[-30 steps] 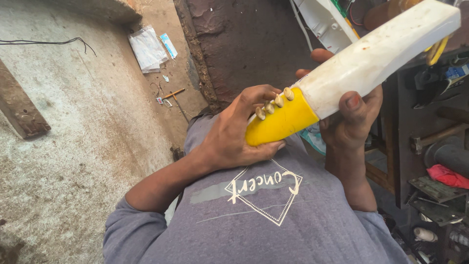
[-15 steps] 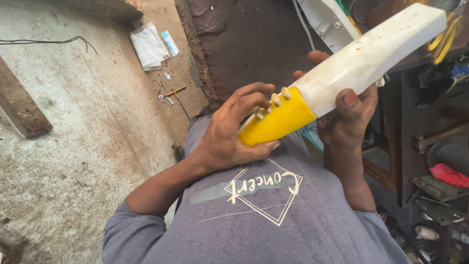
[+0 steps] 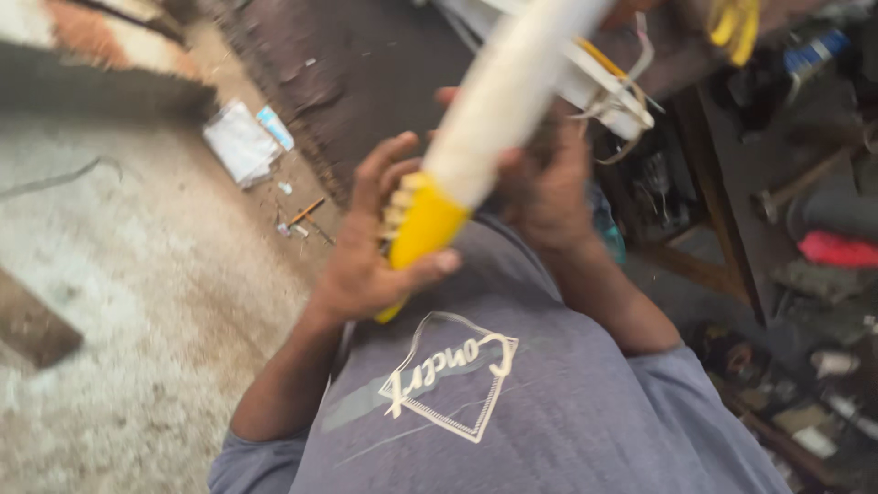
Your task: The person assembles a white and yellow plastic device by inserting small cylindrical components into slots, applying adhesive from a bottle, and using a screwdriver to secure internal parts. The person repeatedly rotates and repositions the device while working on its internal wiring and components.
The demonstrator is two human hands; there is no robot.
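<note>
Head view: both hands (image 3: 366, 265) grip a white-and-yellow panel (image 3: 476, 137).

Rough workshop, bare concrete floor (image 3: 137, 302) stained and littered with paper scraps (image 3: 240, 142), dark wooden shelves (image 3: 732, 183) crammed with tools, rags, a red cloth (image 3: 837, 249), loose wires (image 3: 631, 87), yellow parts (image 3: 736, 23) hanging above
</note>
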